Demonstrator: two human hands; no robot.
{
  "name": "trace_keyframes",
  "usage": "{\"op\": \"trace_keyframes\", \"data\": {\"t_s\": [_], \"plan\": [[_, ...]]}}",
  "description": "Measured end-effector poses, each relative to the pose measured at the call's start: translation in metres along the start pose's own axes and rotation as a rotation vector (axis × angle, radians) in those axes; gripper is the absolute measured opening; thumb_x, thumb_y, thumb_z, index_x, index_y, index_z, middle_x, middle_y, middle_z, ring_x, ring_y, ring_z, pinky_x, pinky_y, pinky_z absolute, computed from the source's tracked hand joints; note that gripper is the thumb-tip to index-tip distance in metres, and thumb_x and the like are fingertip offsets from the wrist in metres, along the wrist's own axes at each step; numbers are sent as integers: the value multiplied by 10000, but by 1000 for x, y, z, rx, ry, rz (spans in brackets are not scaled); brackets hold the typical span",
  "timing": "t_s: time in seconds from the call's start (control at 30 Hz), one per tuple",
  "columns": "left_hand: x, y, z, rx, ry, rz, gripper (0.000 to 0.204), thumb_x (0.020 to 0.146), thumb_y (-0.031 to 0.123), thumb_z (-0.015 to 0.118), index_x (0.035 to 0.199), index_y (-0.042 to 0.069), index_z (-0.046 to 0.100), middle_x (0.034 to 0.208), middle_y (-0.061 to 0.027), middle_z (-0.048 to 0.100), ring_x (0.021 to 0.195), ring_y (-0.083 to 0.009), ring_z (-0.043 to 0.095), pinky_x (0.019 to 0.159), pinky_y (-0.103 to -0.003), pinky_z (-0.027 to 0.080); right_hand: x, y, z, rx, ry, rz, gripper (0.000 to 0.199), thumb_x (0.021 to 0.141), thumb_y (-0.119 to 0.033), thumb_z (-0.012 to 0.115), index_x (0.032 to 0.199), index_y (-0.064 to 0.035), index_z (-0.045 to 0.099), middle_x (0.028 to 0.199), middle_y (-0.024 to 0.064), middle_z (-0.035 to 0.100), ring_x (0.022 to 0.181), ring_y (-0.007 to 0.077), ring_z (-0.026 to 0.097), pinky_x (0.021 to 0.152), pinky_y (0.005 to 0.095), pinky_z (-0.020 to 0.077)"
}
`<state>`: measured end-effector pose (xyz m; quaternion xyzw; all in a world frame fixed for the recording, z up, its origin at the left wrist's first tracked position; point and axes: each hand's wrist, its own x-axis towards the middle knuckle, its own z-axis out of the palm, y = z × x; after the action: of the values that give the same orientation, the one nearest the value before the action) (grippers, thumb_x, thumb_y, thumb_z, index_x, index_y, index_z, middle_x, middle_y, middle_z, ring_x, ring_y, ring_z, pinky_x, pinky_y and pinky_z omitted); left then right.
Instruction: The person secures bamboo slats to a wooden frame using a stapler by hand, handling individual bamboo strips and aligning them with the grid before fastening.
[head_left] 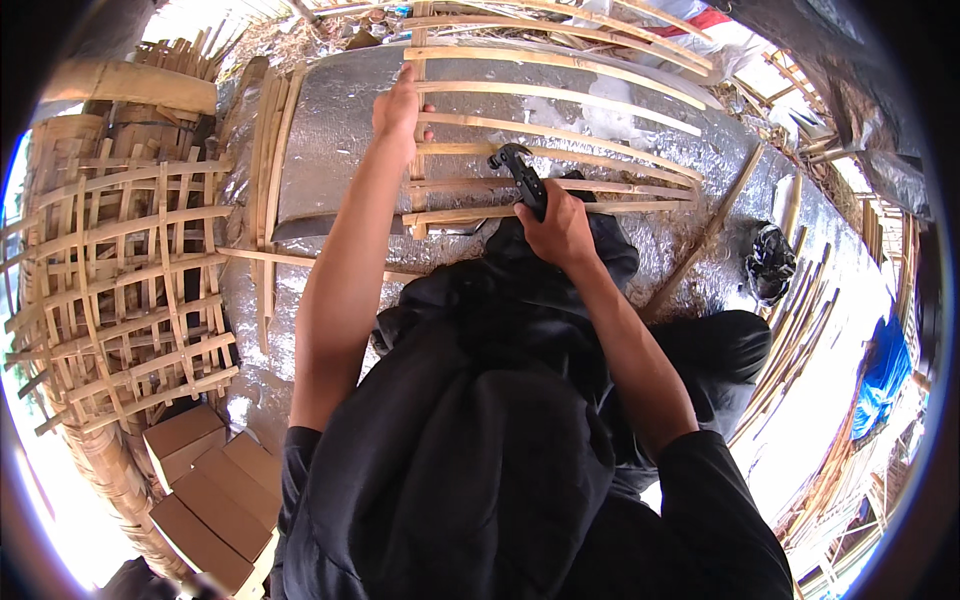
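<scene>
In front of me lies a frame of long, thin bamboo slats, fanned out to the right from a bamboo cross strip. My left hand is closed around the upper part of that cross strip, its index finger stretched along it and other fingertips showing on the right side. A black claw hammer is gripped in my right hand, its head pointing up and left over the lower slats. I cannot tell whether the hammer head touches a slat. Dark cloth over my lap reaches the lowest slats.
A silver sheet covers the ground under the frame. To the left stands a woven bamboo lattice, with cardboard boxes below it. Loose bamboo strips, a crumpled black plastic bag and a blue bag lie at right.
</scene>
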<state>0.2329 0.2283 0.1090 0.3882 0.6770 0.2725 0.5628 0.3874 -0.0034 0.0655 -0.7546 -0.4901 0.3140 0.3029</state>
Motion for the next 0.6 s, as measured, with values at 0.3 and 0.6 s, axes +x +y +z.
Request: {"op": "trace_keyframes", "data": {"t_s": [0.3, 0.6], "plan": [[-9, -28, -80, -140, 26, -31, 531, 1087, 581, 472, 1083, 72, 624, 805, -77, 563, 546, -196, 549, 439, -368, 420, -13, -40, 28, -169, -36, -105, 379, 891, -259, 718, 1116, 33, 626, 1030, 307, 705, 1035, 508, 660, 929, 563, 524], [9, -91, -156, -535, 233, -131, 574, 1129, 581, 295, 1012, 86, 561, 804, -70, 559, 593, -194, 528, 510, -378, 422, 39, -75, 36, -253, -245, -65, 311, 906, -223, 737, 1066, 13, 610, 968, 285, 701, 1023, 487, 673, 865, 525, 523]]}}
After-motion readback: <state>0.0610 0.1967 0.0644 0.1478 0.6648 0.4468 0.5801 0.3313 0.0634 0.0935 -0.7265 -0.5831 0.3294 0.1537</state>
